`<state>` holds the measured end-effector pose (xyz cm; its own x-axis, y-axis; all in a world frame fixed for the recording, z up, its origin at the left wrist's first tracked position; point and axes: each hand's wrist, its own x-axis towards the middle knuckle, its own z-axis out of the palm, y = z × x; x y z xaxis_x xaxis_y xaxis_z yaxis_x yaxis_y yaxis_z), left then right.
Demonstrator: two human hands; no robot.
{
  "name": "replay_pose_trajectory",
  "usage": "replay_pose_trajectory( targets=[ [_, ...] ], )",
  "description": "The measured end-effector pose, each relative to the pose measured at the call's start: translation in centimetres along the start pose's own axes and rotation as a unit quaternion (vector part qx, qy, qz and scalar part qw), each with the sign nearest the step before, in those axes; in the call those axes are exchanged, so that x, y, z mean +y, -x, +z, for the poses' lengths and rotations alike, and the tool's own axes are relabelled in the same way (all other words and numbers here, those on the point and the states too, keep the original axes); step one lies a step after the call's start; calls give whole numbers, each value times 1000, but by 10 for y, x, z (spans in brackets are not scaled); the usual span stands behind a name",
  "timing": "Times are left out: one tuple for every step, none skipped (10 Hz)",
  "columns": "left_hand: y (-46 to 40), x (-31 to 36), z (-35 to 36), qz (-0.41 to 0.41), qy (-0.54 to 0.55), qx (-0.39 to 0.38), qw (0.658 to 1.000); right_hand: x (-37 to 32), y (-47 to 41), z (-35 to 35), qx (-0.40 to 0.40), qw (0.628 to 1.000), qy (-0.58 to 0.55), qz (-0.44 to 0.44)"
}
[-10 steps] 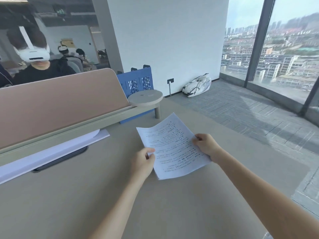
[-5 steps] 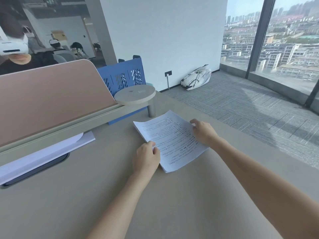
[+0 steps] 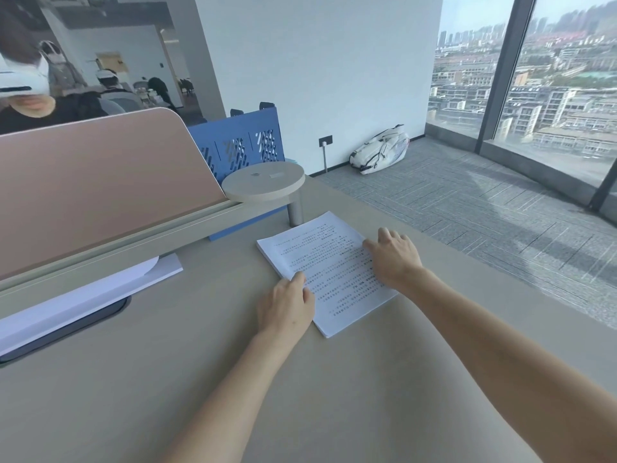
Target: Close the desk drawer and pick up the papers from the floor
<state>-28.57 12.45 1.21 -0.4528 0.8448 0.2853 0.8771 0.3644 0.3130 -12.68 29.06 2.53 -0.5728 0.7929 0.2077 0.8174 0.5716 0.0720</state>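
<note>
A stack of printed papers (image 3: 334,262) lies flat on the beige desk (image 3: 200,379), just in front of a small round shelf. At the stack's near left edge is my left hand (image 3: 285,307), thumb on top of the sheets and fingers curled against the side. My right hand (image 3: 394,259) rests palm down on the right edge with its fingers spread. The desk drawer is out of view, and I see no papers on the floor.
A pink divider panel (image 3: 100,182) runs along the desk's far side, ending at the round shelf (image 3: 263,180). More white sheets (image 3: 83,299) lie under it. Behind stand a blue rack (image 3: 240,145) and a seated person with a headset (image 3: 26,95). A white bag (image 3: 380,150) lies by the wall.
The papers went from being held up in both hands to lying flat on the desk. My right hand let go of the edge and now lies spread on top.
</note>
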Motion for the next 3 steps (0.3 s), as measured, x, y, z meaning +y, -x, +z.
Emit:
replay_pose_trajectory(
  targets=[
    [0, -3, -5, -8, 29, -5, 1000, -5, 1, -10, 16, 999, 25, -12],
    [1, -8, -14, -9, 37, -3, 999, -12, 0, -22, 45, 999, 5, -26],
    [4, -11, -26, -18, 49, 2, 999, -25, 1, -34, 62, 998, -7, -15]
  ],
)
